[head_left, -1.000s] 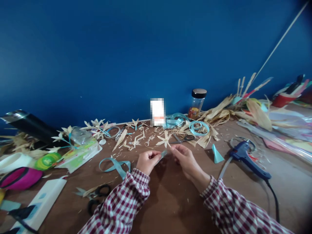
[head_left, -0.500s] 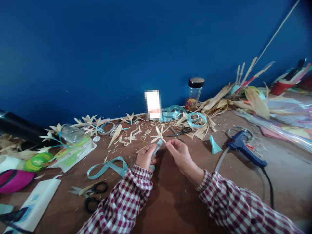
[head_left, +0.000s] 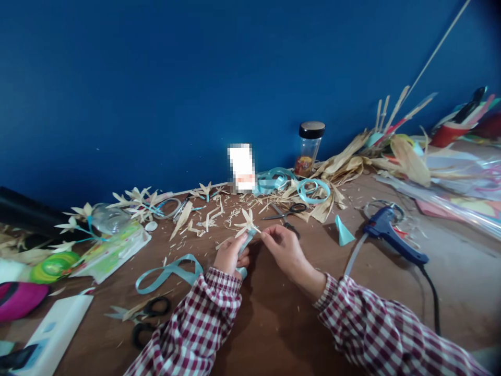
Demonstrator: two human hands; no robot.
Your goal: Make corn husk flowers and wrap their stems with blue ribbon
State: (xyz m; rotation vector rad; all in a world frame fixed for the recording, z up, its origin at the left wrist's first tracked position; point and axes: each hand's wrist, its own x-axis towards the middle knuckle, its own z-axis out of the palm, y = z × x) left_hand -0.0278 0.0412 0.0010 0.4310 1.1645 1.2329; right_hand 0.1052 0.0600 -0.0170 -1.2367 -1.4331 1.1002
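Head view: your left hand point(head_left: 230, 256) pinches blue ribbon point(head_left: 245, 244) just below the pale husk flower point(head_left: 246, 221), between your hands; your right hand point(head_left: 287, 254) pinches a pale strip point(head_left: 257, 229) beside it. Probably light, papery, fragile: hold its base.

A blue wall point(head_left: 156, 78) rose behind the brown table point(head_left: 282, 334); near its foot stood an upright clear jar point(head_left: 311, 148) with a black lid point(head_left: 312, 130) and reddish contents point(head_left: 303, 166) low inside; at the far right, black and pink objects point(head_left: 472, 107) stuck out of a red cup point(head_left: 446, 134); at the left edge a black cylinder point(head_left: 31, 211) lay tilted; nearer were a green round object point(head_left: 52, 266), a magenta item point(head_left: 23, 303) with a dark edge, and a white power strip point(head_left: 62, 328) with a black plug point(head_left: 19, 357).
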